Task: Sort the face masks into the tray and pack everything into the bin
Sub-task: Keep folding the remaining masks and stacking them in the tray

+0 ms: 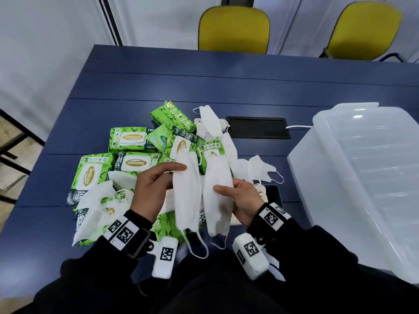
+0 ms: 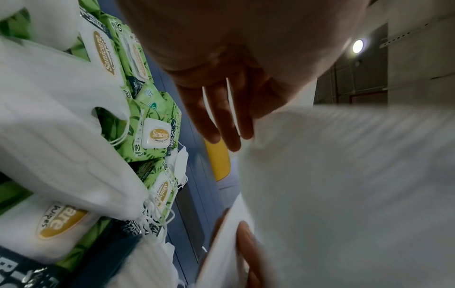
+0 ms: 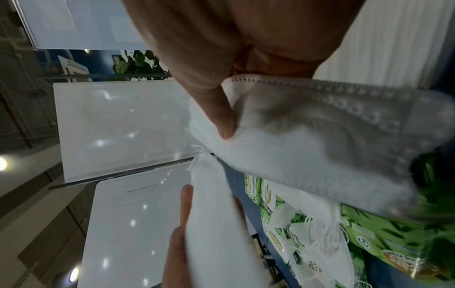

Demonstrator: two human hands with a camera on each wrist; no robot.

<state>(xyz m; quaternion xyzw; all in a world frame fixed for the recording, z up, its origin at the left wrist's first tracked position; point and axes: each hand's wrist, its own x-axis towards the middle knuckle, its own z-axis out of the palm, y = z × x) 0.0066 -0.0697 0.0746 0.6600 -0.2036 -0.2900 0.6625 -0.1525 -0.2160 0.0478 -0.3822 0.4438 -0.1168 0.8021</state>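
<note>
My left hand pinches a white folded face mask near its top, thumb in front and fingers behind. Beside it my right hand grips a second white mask, with its thumb across the front. Both masks hang upright above the table's near edge, ear loops dangling. In the left wrist view, the straight fingers lie against the blurred mask. In the right wrist view, the thumb presses on the right hand's mask. I cannot pick out a tray.
Several green wipe packs are heaped on the blue table, with loose white masks among them. A clear plastic bin stands at the right. A black hatch and yellow chairs lie beyond.
</note>
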